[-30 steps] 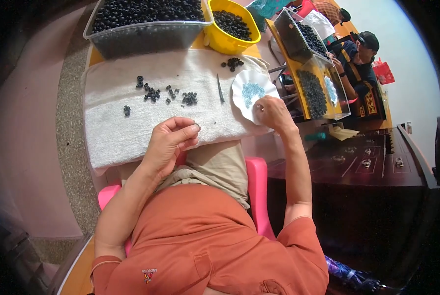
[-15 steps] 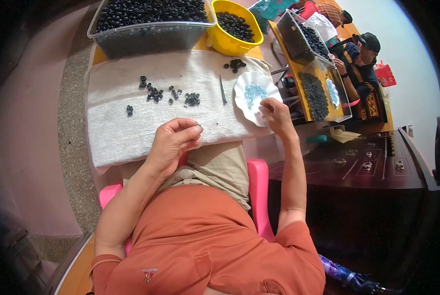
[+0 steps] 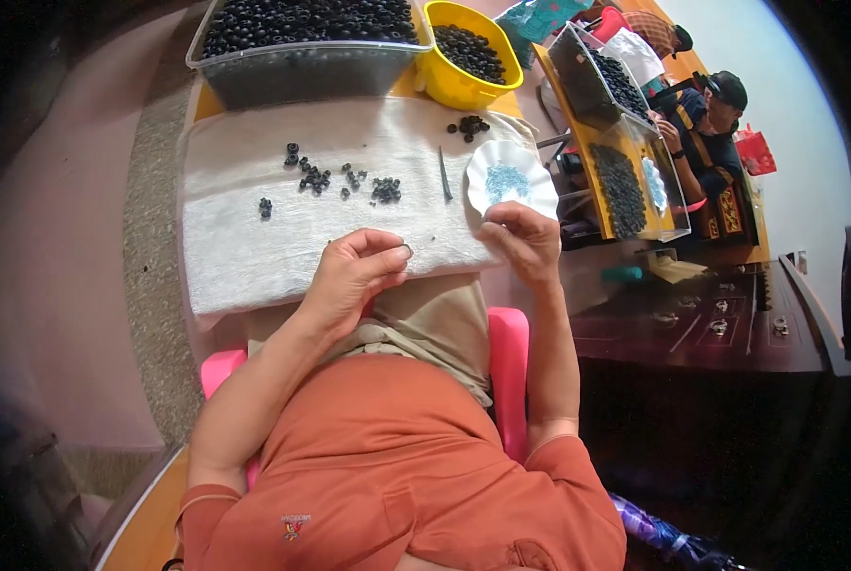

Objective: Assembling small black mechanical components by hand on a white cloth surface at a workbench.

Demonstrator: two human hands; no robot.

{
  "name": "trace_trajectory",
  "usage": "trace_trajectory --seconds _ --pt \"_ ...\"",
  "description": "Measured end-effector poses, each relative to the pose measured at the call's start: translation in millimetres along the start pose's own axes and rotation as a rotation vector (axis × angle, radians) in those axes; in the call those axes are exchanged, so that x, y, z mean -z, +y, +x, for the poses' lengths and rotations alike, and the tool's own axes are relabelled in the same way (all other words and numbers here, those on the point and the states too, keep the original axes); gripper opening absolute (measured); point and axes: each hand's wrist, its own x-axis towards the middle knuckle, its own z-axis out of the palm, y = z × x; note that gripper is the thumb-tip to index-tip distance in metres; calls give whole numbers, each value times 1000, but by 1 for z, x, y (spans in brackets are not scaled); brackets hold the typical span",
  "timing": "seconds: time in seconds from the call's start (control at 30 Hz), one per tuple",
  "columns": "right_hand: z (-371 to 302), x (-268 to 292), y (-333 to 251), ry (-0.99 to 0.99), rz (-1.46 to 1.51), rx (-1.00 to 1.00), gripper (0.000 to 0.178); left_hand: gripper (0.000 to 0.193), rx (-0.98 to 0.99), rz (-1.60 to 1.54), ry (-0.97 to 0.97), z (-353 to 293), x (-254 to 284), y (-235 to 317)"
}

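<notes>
My left hand [image 3: 357,276] is closed above the front of the cloth, thumb and forefinger pinched at a small dark piece that is too small to name. My right hand [image 3: 523,242] has its fingertips pressed together at the near rim of a white scalloped plate [image 3: 541,187]; whatever they hold is hidden. Tiny light-blue pieces [image 3: 507,181] lie in a heap on that plate. Left of it rests a thin dark pointed tool [image 3: 445,175], perhaps tweezers. Several small groups of black ring-like parts [image 3: 385,189] are scattered on the white cloth [image 3: 240,247].
A clear bin [image 3: 302,74] full of black parts stands at the back, beside a yellow tub [image 3: 463,88] of the same. At the far right, a person [image 3: 706,124] sits at another table with bins [image 3: 592,86]. A pink chair [image 3: 509,371] surrounds me.
My right hand has drawn back from over the plate to its near rim, fingertips still together. My left hand keeps its pinch. The whole view has shifted slightly.
</notes>
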Motion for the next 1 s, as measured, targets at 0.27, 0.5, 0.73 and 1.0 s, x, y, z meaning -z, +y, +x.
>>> trace_trajectory --seconds 0.27,0.5,0.73,1.0 --pt "-2 -32 -13 -123 47 74 14 16 -20 22 -63 0 4 -1" --pt "-4 -52 -15 -195 66 47 12 16 -24 26 -79 -3 2 2" --pt "-5 -64 -15 -264 174 29 9 17 -16 -10 -124 -2 3 2" --pt "-4 -60 -17 -305 292 -124 7 18 19 -26 -206 1 8 0"
